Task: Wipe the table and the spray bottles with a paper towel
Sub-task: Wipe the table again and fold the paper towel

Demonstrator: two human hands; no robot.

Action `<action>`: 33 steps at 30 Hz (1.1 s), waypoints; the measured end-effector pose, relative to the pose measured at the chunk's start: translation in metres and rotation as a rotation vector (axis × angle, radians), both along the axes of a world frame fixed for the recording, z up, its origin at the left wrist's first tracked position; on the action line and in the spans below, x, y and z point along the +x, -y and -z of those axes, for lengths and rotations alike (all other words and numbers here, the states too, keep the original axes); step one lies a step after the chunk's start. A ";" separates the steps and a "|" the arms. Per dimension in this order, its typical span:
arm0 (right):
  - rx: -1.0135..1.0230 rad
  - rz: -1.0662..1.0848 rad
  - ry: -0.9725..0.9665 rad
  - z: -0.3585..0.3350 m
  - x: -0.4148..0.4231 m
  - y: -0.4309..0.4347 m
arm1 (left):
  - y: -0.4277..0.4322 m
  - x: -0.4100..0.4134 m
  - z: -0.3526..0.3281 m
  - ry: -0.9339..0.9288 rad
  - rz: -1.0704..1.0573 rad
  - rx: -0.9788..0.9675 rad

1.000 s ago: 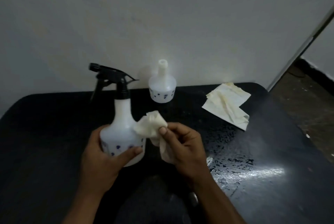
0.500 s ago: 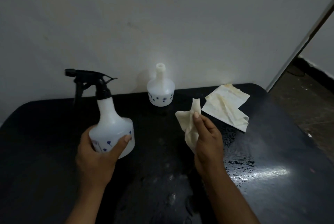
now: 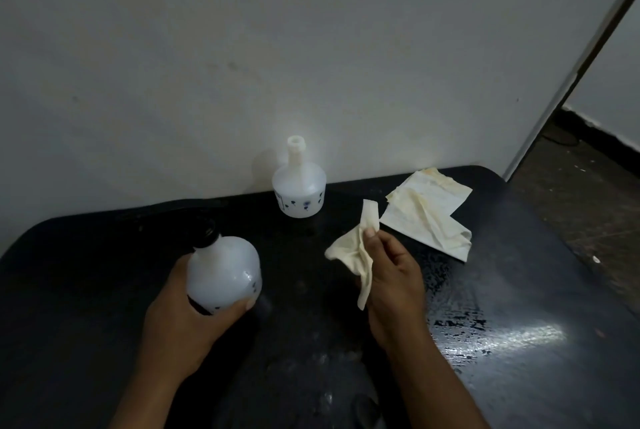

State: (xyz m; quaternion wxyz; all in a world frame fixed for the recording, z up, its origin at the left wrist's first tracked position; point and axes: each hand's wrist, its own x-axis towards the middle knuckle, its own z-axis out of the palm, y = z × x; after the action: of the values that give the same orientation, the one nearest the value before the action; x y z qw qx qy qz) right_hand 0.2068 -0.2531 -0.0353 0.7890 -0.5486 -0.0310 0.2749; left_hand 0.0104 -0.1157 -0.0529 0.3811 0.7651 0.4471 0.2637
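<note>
The left hand (image 3: 180,335) grips the tilted spray bottle (image 3: 225,273) above the black table (image 3: 86,273). Behind stands a capless bottle (image 3: 299,191) near the wall edge. The right hand (image 3: 391,276) pinches a crumpled paper towel (image 3: 349,248); another towel (image 3: 429,214) lies near the far right edge.

My left hand (image 3: 187,321) sits low and to the left, palm turned inward, thumb and fingers wrapped round the base of the white spray bottle (image 3: 223,274), which tilts away from me. The left forearm runs down to the bottom edge. My right hand (image 3: 393,281) is raised nearer the middle, back facing me, thumb and fingertips pinching a crumpled paper towel (image 3: 353,250). The right forearm slants down toward the lower right. My hands are apart, not touching.
</note>
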 end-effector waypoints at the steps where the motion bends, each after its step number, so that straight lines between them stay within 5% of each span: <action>1: -0.002 -0.001 0.003 0.000 0.000 0.000 | -0.001 -0.002 -0.003 -0.022 0.057 -0.003; 8: -0.056 -0.050 0.037 0.001 -0.007 -0.004 | 0.001 -0.008 -0.011 -0.048 0.231 -0.001; 33: -0.157 -0.128 0.154 0.014 -0.014 -0.005 | 0.004 -0.008 -0.004 -0.014 0.219 0.019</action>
State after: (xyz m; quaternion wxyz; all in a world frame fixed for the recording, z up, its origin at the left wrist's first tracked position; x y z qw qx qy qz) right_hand 0.1925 -0.2485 -0.0494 0.7198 -0.6251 -0.1049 0.2832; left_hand 0.0019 -0.1199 -0.0494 0.3975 0.8147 0.3608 0.2192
